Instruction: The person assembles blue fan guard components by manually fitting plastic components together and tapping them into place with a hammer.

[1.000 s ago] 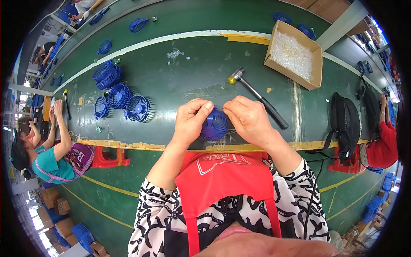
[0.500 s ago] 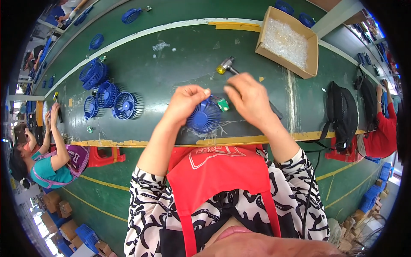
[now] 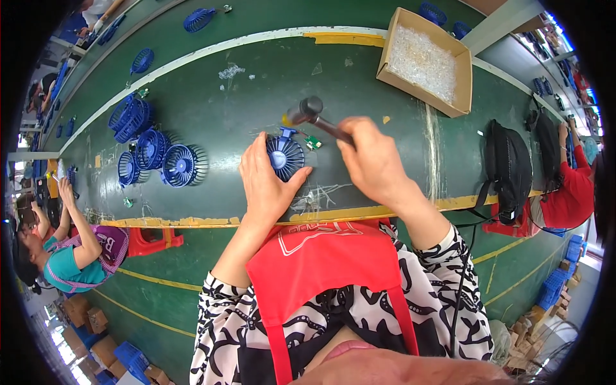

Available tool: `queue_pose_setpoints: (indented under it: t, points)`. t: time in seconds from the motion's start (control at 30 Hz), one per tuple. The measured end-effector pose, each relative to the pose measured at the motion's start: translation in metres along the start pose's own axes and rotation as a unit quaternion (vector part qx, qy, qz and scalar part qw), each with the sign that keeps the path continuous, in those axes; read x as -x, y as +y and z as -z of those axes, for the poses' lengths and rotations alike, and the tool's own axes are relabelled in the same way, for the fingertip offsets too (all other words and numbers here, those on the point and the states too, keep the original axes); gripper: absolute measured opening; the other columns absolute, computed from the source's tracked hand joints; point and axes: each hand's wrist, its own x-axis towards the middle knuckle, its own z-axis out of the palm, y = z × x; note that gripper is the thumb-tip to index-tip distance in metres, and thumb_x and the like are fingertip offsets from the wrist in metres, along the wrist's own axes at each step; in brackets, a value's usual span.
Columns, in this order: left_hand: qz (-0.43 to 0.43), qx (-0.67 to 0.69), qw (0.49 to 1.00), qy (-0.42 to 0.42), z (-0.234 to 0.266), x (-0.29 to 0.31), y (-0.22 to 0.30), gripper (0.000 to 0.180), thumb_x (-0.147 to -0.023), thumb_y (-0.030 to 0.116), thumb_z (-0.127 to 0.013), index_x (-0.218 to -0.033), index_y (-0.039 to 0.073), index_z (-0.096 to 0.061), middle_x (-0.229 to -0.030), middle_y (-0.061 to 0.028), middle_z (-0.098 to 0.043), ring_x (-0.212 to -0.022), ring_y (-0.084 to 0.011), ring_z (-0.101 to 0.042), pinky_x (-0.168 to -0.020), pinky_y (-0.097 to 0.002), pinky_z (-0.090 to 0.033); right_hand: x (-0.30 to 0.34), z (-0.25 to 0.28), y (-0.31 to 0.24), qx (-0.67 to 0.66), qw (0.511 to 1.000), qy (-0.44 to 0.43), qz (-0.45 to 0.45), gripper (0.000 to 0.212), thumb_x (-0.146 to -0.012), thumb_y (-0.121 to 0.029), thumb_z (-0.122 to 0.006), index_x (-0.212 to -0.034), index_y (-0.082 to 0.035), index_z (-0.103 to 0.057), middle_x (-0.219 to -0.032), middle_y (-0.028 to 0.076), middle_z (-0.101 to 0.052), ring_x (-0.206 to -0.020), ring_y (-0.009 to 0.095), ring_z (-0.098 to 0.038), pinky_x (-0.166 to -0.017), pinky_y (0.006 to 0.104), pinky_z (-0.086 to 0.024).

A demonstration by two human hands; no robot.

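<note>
Moved since the earlier frame: hammer point(image 3: 311, 106), from the desk point(image 3: 212, 119) into the right hand point(image 3: 374, 160); left hand point(image 3: 262, 181), from the top of the blue fan point(image 3: 286, 160) to its left side.

Listed left to right:

Co-worker point(image 3: 80, 263), one, in a teal top, arms raised, seated.

Fans point(image 3: 153, 149), blue, several, grouped on the desk, some leaning on one another.

Clear bits point(image 3: 231, 72), small, scattered, farther back.

Left hand — fingers spread about the near fan, steadying it, thumb at its lower edge.

Near fan, lying on the desk before the person, short neck pointing away.

Circuit board point(image 3: 313, 142), green, small, just right of that fan.

Hammer, yellow at one end, its head by the fan's neck; contact cannot be told.

Right hand — fingers clenched round the hammer's handle.

Box point(image 3: 464, 83), cardboard, open, filled with clear pieces.

Bag point(image 3: 510, 170), black, at the desk's right.
</note>
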Motion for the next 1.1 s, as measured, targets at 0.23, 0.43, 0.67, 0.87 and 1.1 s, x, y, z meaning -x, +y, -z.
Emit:
queue_pose_setpoints:
  t: [0.23,0.43,0.67,0.87,1.1]
  points:
    - [-0.014,0.025,0.999,0.016,-0.01,-0.002,0.002,0.105,-0.063,0.029,-0.088,-0.14,-0.006,-0.027,-0.127,-0.0203,-0.049,-0.118,-0.0366,-0.046,-0.101,-0.0469,-0.033,0.002,-0.014,0.0,0.098,0.993,-0.064,0.014,0.029,-0.081,-0.001,-0.066,-0.109,0.0,-0.058,-0.079,0.016,-0.063,-0.068,0.035,-0.063,-0.057,0.0425,-0.049]
    - [0.004,0.018,0.999,0.026,-0.003,0.004,-0.006,0.105,-0.063,0.03,-0.087,-0.141,-0.006,-0.027,-0.127,-0.0192,-0.049,-0.117,-0.0357,-0.047,-0.101,-0.0471,-0.033,-0.014,0.024,-0.04,-0.034,0.979,0.153,0.13,0.035,-0.079,0.008,-0.063,-0.112,0.016,-0.054,-0.091,0.022,-0.064,-0.058,0.028,-0.057,-0.052,0.0356,-0.047]
    - [-0.005,0.035,0.999,0.015,-0.006,0.002,-0.001,0.102,-0.063,0.027,-0.087,-0.14,-0.006,-0.028,-0.128,-0.0191,-0.05,-0.118,-0.0357,-0.046,-0.102,-0.0464,-0.033,0.019,-0.025,0.008,0.156,0.981,-0.093,0.064,0.04,-0.079,-0.003,-0.057,-0.119,-0.003,-0.057,-0.078,0.011,-0.06,-0.067,0.028,-0.061,-0.056,0.038,-0.051]
    - [-0.001,0.169,0.986,0.009,0.003,0.006,-0.007,0.099,-0.062,0.019,-0.087,-0.139,-0.006,-0.03,-0.125,-0.0201,-0.052,-0.114,-0.0359,-0.049,-0.099,-0.0441,-0.04,0.004,-0.014,0.026,0.169,0.985,-0.009,0.029,0.022,-0.079,-0.011,-0.069,-0.098,-0.001,-0.064,-0.087,0.014,-0.064,-0.086,0.031,-0.063,-0.071,0.0399,-0.052]
    - [-0.047,0.231,0.972,-0.02,0.001,-0.007,-0.006,0.083,-0.067,0.017,-0.085,-0.135,-0.001,-0.041,-0.124,-0.0191,-0.055,-0.114,-0.0349,-0.053,-0.099,-0.042,-0.043,-0.018,-0.049,0.022,-0.29,0.91,-0.17,-0.241,0.024,-0.095,-0.019,-0.059,-0.098,0.003,-0.066,-0.075,0.003,-0.063,-0.065,0.008,-0.055,-0.058,0.0259,-0.046]
